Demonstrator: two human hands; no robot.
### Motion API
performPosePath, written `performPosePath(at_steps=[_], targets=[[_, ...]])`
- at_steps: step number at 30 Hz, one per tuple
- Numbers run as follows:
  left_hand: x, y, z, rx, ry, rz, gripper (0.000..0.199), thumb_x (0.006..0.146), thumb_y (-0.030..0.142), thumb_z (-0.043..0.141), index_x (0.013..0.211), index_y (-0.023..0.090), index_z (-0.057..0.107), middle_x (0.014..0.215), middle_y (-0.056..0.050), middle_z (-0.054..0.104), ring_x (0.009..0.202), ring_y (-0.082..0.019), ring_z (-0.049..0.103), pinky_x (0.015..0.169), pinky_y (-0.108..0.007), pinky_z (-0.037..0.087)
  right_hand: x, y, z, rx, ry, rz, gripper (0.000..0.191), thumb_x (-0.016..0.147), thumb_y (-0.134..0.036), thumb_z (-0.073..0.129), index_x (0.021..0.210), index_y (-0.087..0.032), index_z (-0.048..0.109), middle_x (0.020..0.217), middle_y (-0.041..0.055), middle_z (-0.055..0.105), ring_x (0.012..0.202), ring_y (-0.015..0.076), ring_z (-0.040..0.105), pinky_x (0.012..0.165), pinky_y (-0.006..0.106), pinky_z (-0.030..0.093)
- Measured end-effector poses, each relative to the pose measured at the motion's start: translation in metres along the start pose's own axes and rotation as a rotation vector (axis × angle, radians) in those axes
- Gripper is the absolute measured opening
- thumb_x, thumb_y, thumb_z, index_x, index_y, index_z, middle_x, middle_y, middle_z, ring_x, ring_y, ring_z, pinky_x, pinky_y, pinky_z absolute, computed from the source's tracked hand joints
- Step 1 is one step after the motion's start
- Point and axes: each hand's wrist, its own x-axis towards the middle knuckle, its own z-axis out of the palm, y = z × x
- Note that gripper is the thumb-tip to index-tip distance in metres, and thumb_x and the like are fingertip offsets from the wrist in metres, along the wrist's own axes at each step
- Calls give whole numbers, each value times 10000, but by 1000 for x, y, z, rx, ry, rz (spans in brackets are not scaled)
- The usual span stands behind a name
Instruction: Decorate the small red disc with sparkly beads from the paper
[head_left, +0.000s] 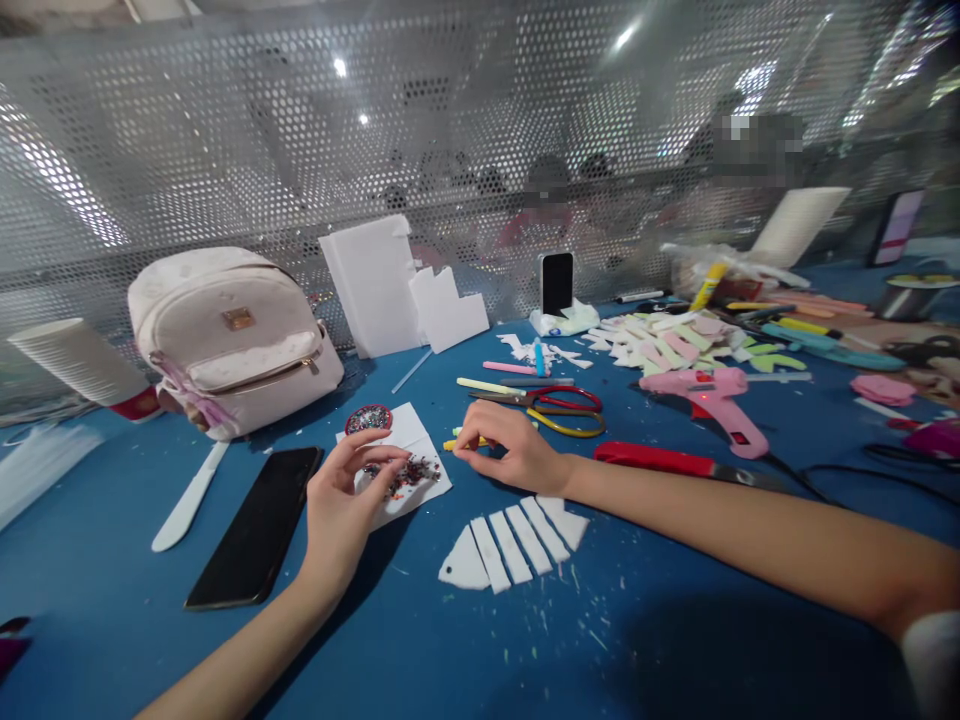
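Observation:
My left hand (349, 495) is over a white sheet (409, 425), its fingers apart and curved beside a small pile of dark and red bits (418, 472). A round red-rimmed dish of glitter (368, 419) sits at the sheet's upper left. To the right, my right hand (504, 440) has its thumb and fingertips pressed together above the table; anything between them is too small to name. A yellow pen (453, 445) lies partly behind those fingers. Below my right hand, a white fish shape cut into several strips (510, 545) lies flat, with a dark eye dot on its head.
A black phone (255, 530), a white plastic knife (191, 495) and a pale backpack (236, 340) are at left. Scissors (570, 400), a pink glue gun (709, 390) and a red-handled cutter (652, 459) lie right. White foam pieces (375, 290) and paper scraps (660, 340) are behind.

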Motion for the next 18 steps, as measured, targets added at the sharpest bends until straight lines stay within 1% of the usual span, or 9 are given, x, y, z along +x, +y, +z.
performPosePath(at_steps=[7,10,14,18], targets=[[-2,2,-1,51,-12,29,327,787,298,769,1071,184,653,888,-54,754,854,-199,709,789,-309,568,0,0,0,-13,-10,1,71,946,-188,588,877,-181,606,804,32,598,762,156,519,692,306,431],[-3,4,0,60,-12,31,315,787,290,768,1062,183,659,878,-54,743,830,-189,694,758,-299,569,0,0,0,-14,-13,3,73,946,-191,588,876,-182,605,806,35,600,764,161,519,691,309,431],[-3,4,1,46,-16,16,329,784,306,771,1069,186,659,867,-51,725,777,-184,677,644,-275,573,1,-1,-1,-10,-3,2,80,952,-196,582,876,-183,603,801,37,604,754,162,519,688,310,432],[-2,3,0,19,-29,16,313,788,292,773,1063,196,657,852,-32,716,740,-155,657,645,-251,568,2,-3,-2,4,37,25,78,946,-193,594,869,-182,597,788,24,578,728,147,514,673,293,431]])
